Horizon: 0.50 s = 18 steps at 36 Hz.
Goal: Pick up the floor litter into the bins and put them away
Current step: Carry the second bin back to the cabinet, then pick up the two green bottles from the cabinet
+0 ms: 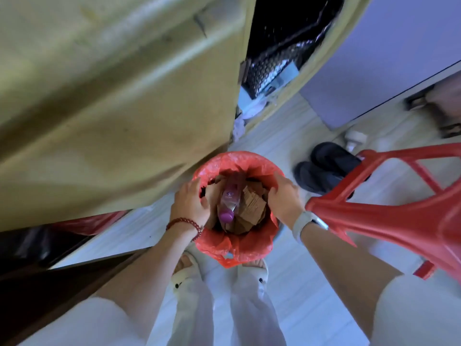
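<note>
Both hands clamp opposite sides of the bin's point(249, 158) rim, left hand point(190, 206) and right hand point(284, 198). Between them, a bottle point(229, 198) and cardboard point(252, 208) already lie inside. Collecting looks done; stowing the bin remains.

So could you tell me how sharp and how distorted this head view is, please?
Head view: the bin with its bottle and both hands, left hand and right hand, are fairly sharp at centre; the edges smear, the wide lens bows the yellow-green cabinet door and stretches the red chair; a bluish cast overall.
</note>
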Each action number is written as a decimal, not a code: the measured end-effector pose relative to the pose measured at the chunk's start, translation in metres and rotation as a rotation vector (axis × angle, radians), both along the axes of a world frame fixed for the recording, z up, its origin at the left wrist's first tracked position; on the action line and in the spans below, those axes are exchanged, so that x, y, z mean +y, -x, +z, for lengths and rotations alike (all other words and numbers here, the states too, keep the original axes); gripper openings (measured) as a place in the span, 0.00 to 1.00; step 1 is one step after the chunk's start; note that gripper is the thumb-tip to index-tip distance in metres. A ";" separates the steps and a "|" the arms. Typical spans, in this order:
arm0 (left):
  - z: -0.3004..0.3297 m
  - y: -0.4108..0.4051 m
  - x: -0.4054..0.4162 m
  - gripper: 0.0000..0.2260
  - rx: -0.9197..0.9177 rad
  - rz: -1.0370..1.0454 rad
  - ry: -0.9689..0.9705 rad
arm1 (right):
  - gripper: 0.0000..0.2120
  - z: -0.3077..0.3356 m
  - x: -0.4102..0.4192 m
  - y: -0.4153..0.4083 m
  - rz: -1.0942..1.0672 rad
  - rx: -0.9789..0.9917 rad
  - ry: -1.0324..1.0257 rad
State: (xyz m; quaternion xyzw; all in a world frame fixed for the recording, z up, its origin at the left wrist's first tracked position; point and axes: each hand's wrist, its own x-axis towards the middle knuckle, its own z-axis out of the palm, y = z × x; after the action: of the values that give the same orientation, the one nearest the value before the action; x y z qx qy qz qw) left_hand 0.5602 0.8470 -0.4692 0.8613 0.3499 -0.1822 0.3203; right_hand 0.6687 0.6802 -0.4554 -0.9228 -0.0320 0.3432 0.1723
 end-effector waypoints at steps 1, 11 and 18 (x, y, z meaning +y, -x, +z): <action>0.016 0.000 -0.002 0.20 -0.007 -0.005 0.000 | 0.21 0.018 0.004 0.004 -0.011 0.016 -0.025; 0.247 0.019 -0.007 0.12 -0.365 0.210 0.101 | 0.12 0.237 0.038 0.045 -0.099 0.010 -0.445; 0.373 0.071 0.036 0.13 -0.514 0.405 -0.010 | 0.13 0.359 0.078 0.075 0.068 -0.012 -0.556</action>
State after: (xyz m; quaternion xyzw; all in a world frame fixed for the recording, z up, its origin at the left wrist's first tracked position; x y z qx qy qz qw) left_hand 0.4889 0.8828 -0.0962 0.7936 0.4228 0.1104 0.4234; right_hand 0.5933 0.7580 -0.0961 -0.8404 -0.1567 0.3216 0.4070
